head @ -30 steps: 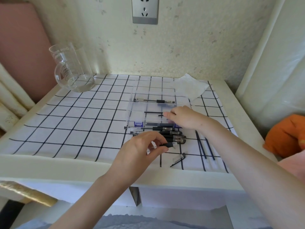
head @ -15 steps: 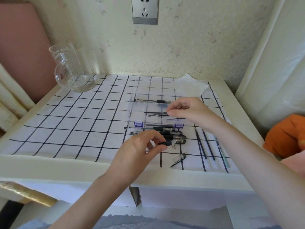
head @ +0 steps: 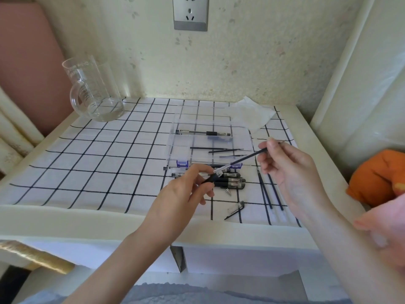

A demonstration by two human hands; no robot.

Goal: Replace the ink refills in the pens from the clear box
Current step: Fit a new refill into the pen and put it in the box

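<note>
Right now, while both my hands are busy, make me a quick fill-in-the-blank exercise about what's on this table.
1. The right hand pinches an ink refill; the left hand holds a pen barrel whose grip is ____.
2. The glass measuring jug stands at the table's far ____ corner.
3. Spare refills lie on the checked cloth to the ____ of the pile of pens.
4. Inside the clear box, besides refills, lies one whole ____.

Missing words: black, left, right, pen.
</note>
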